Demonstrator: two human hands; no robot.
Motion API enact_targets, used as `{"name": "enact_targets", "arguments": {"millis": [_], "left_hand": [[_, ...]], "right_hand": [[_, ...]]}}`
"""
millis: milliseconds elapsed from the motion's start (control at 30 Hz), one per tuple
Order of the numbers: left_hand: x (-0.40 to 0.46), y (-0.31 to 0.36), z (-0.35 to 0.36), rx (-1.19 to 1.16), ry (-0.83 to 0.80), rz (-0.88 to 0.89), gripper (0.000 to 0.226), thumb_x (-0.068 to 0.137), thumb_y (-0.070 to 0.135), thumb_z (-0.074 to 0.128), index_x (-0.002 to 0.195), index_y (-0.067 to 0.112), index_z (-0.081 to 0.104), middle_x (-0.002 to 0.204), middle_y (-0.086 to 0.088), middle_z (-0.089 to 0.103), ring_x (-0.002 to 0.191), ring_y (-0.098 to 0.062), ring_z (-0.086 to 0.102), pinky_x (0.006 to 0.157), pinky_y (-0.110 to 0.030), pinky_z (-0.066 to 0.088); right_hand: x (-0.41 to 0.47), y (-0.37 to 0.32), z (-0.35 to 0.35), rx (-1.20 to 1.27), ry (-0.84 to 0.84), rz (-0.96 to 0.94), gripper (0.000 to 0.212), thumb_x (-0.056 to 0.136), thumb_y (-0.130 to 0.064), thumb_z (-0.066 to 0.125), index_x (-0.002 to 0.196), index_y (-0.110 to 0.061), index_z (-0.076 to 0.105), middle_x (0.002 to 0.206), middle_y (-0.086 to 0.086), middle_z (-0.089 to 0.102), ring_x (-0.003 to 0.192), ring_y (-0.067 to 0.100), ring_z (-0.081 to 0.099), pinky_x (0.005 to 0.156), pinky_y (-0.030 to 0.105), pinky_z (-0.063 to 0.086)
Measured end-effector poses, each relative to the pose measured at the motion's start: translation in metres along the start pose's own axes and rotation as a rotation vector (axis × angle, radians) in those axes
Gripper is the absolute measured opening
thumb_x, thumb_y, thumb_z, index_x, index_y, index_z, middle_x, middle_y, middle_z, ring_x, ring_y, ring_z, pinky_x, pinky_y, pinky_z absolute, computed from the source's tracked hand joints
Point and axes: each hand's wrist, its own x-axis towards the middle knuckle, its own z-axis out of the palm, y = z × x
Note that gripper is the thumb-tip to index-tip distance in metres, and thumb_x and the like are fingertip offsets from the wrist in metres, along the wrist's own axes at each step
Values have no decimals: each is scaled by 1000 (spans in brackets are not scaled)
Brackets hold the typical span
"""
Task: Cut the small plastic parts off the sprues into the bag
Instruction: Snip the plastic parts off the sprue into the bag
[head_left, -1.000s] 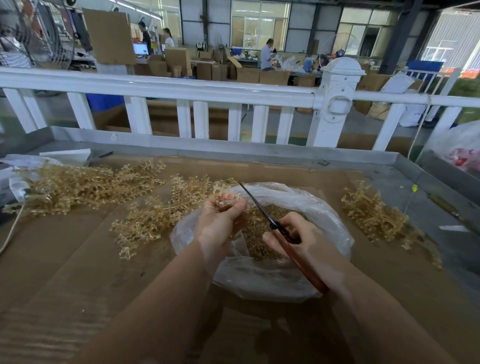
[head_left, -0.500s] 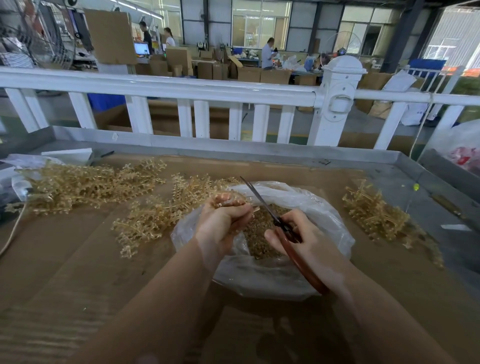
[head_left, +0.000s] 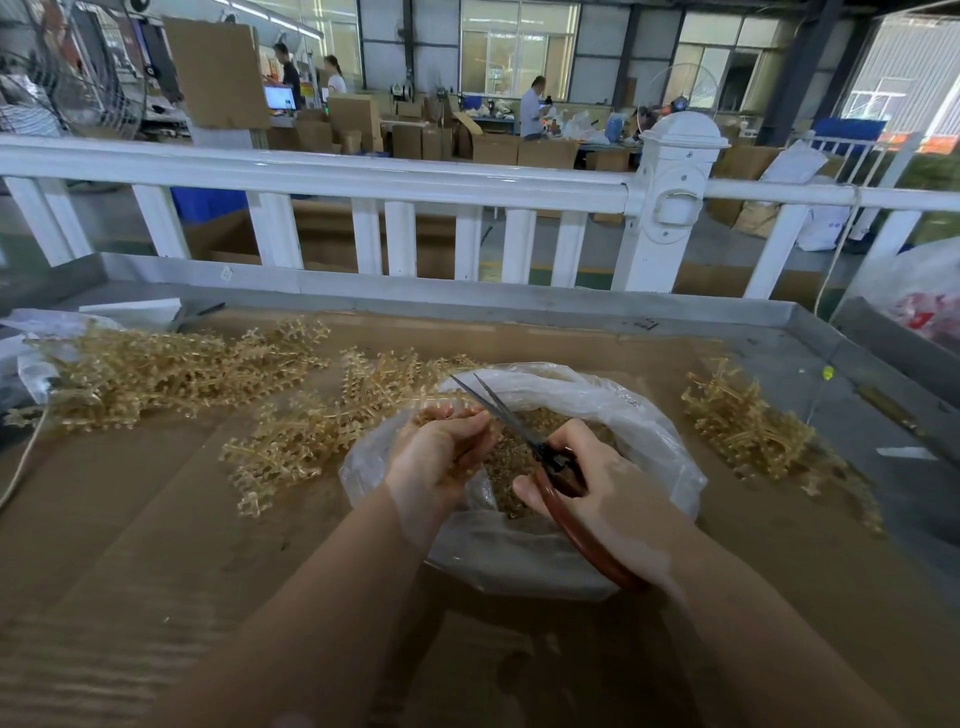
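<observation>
Where the scissor blades lay nearly together half a second ago, they now stand parted in a narrow V over the mouth of the bag (head_left: 524, 551), tips pointing up and away from the person. The right hand (head_left: 597, 488) has its fingers curled round the reddish-brown handles of the scissors (head_left: 550, 462), much as before. The left hand (head_left: 441, 457) is curled round a sprue (head_left: 447, 410), held above the bag's left rim just beside the blades; it sits slightly lower and more closed than earlier, and how far the sprue reaches into the palm cannot be told. Cut small parts (head_left: 519, 467) lie heaped inside the clear bag, between the two hands. The bag rests on the cardboard-lined table (head_left: 156, 519), unmoved. Uncut sprues lie where they were: a long pile of sprues (head_left: 156, 374) to the left, and a smaller heap (head_left: 743, 421) well apart on the right. A white railing (head_left: 363, 182) runs behind the table.
</observation>
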Motion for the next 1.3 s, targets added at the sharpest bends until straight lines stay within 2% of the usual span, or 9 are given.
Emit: {"name": "enact_targets", "arguments": {"millis": [67, 200, 400, 567, 667, 833, 1000, 1200, 1300], "left_hand": [[1, -1, 0, 1, 15, -11, 26, 80, -12, 62, 102, 1, 57, 67, -9, 68, 48, -13, 66, 46, -20, 54], [1, -1, 0, -4, 28, -65, 7, 84, -6, 61, 83, 1, 60, 52, -4, 65, 43, -11, 64, 45, -19, 53], [1, -1, 0, 26, 21, -90, 11, 86, -5, 60, 79, 3, 58, 49, -4, 62, 41, -11, 62, 44, -18, 52], [-1, -1, 2, 21, 35, -88, 11, 88, -8, 54, 84, 2, 57, 47, -5, 62, 39, -13, 62, 40, -18, 50], [-4, 2, 6, 36, 26, -94, 17, 89, -7, 53, 74, 1, 58, 44, -4, 61, 37, -11, 59, 40, -17, 49], [-5, 4, 7, 25, 2, -101, 19, 88, -5, 57, 70, 1, 59, 46, -3, 61, 38, -10, 59, 44, -17, 52], [-6, 3, 7, 34, -15, -103, 19, 87, -6, 57, 69, 2, 59, 47, -2, 60, 39, -9, 59, 45, -16, 52], [-8, 2, 6, 41, -53, -112, 19, 87, -7, 54, 70, 1, 57, 53, -4, 55, 43, -11, 55, 44, -16, 50], [-10, 2, 5, 22, -70, -132, 19, 88, -8, 51, 71, -1, 57, 47, -4, 56, 38, -11, 56, 42, -16, 49]], "right_hand": [[0, 0, 0, -16, -7, 1, 31, 81, -61, 56, 91, -34, 42, 90, -7, 56, 80, 7, 56, 70, 24, 43], [0, -1, 0, -41, -36, 23, 33, 80, -61, 55, 92, -33, 42, 92, -5, 56, 82, 8, 55, 71, 24, 40], [-1, -4, -2, -61, -57, 28, 35, 82, -60, 55, 94, -30, 42, 92, -6, 56, 82, 8, 55, 70, 23, 41], [-1, -6, 0, -91, -24, 23, 37, 82, -61, 55, 97, -30, 42, 92, -6, 55, 82, 8, 55, 76, 30, 48], [-3, -5, 5, -55, 16, 24, 35, 82, -60, 55, 95, -30, 42, 89, -8, 54, 81, 6, 53, 72, 26, 44], [-2, -4, 8, -21, 48, 18, 34, 83, -59, 55, 95, -30, 44, 89, -8, 56, 80, 5, 54, 68, 22, 41], [0, -5, 6, -51, 29, 16, 37, 82, -62, 53, 98, -30, 44, 92, -6, 56, 83, 8, 55, 76, 29, 47], [-2, -5, 9, -71, 60, -5, 35, 85, -57, 55, 98, -27, 44, 90, -7, 56, 81, 8, 56, 74, 28, 48], [-3, -4, 11, -107, 109, -40, 30, 86, -53, 56, 96, -27, 44, 87, -9, 56, 77, 5, 55, 68, 22, 45]]}}
